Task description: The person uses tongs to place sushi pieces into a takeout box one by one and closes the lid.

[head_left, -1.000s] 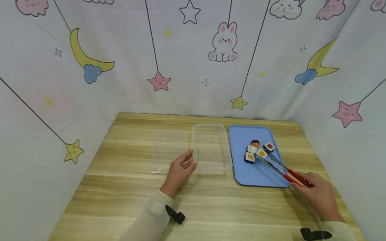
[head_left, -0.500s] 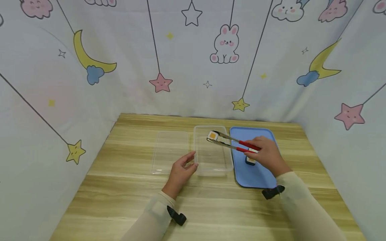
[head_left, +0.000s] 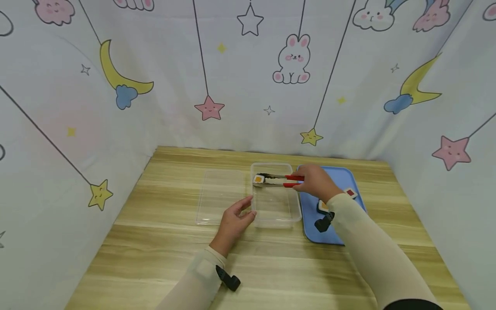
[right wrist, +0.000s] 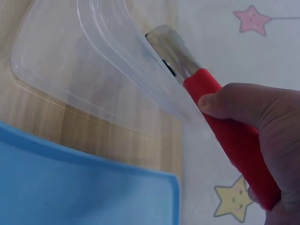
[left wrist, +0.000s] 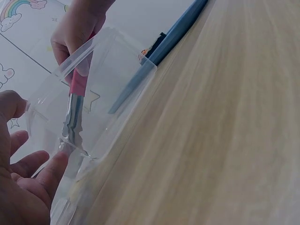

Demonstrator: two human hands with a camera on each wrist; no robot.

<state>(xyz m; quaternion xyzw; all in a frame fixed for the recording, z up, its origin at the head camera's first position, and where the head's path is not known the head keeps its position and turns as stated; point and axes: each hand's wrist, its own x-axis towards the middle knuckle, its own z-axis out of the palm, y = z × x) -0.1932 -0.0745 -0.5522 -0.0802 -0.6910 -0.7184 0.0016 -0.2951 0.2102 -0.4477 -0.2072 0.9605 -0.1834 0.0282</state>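
Note:
My right hand (head_left: 317,184) grips red-handled metal tongs (head_left: 293,185), reaching left over the clear plastic container (head_left: 276,219). Between the tong tips is a sushi roll (head_left: 258,179) with white rice and an orange centre, at the container's back left corner. Whether the roll touches the bottom, I cannot tell. My left hand (head_left: 233,219) is at the container's left side, its relaxed fingers touching or nearly touching the wall. In the right wrist view, the thumb presses the red handle (right wrist: 234,145); the roll is hidden there.
Right of the container lies a blue tray (head_left: 314,230) bearing a red-centred roll (head_left: 351,193) and another roll (head_left: 322,206), partly behind my right arm. A clear flat lid (head_left: 221,193) lies left of the container on the wooden table (head_left: 155,241). A patterned curtain (head_left: 248,77) hangs behind.
My right hand has lifted the orange-centred roll off the blue tray with the tongs and carried it left to the container's back left corner. My left hand has stayed in place.

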